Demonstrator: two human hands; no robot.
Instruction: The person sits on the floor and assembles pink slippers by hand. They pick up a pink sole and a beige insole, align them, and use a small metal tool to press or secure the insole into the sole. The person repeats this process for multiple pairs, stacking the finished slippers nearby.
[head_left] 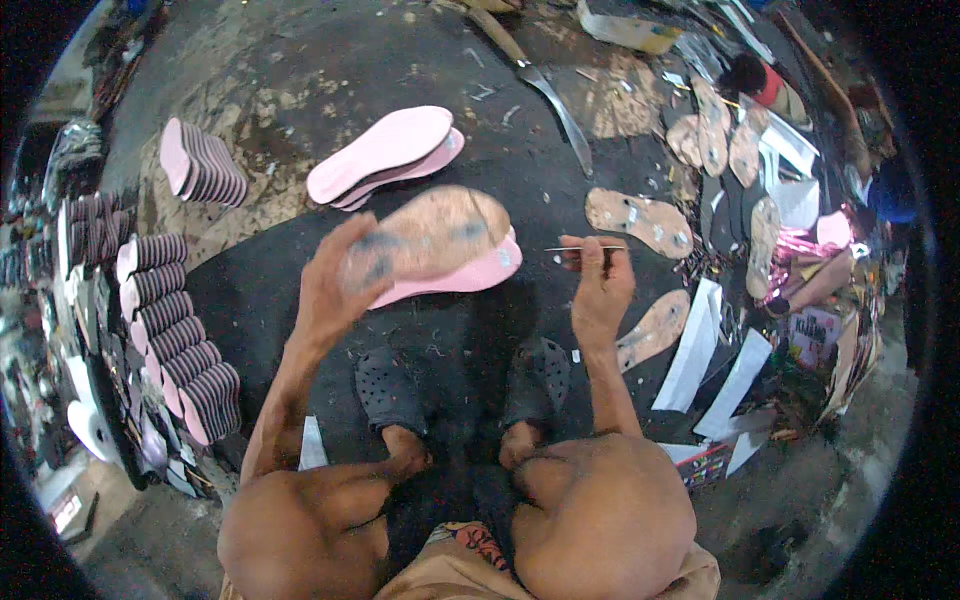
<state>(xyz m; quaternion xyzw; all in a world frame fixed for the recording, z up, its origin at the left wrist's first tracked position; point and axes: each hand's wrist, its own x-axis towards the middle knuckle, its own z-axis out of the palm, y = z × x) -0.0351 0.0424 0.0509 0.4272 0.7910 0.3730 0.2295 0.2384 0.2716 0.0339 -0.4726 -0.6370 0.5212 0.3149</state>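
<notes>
- Two hands work above the floor (pixel 300 70): left hand (pixel 335 285) fingers grip a tan-faced pink sole (pixel 440 245).
- Right hand (pixel 598 285) fingers pinch a thin tool (pixel 585 248), possibly a brush, just right of the sole.
- Pink sole pair (pixel 385 155) lies beyond the left fingers.

One head-worn fisheye view looks steeply down, close over the squatting person's knees (pixel 450 520), floor (pixel 300 60) curving far.

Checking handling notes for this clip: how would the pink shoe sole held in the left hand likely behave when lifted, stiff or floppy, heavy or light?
The shoe sole probably feels light: the left hand lifts it alone by one end. It seems fairly stiff, staying flat without drooping. Its thin, flat shape is unlikely to roll.
</notes>
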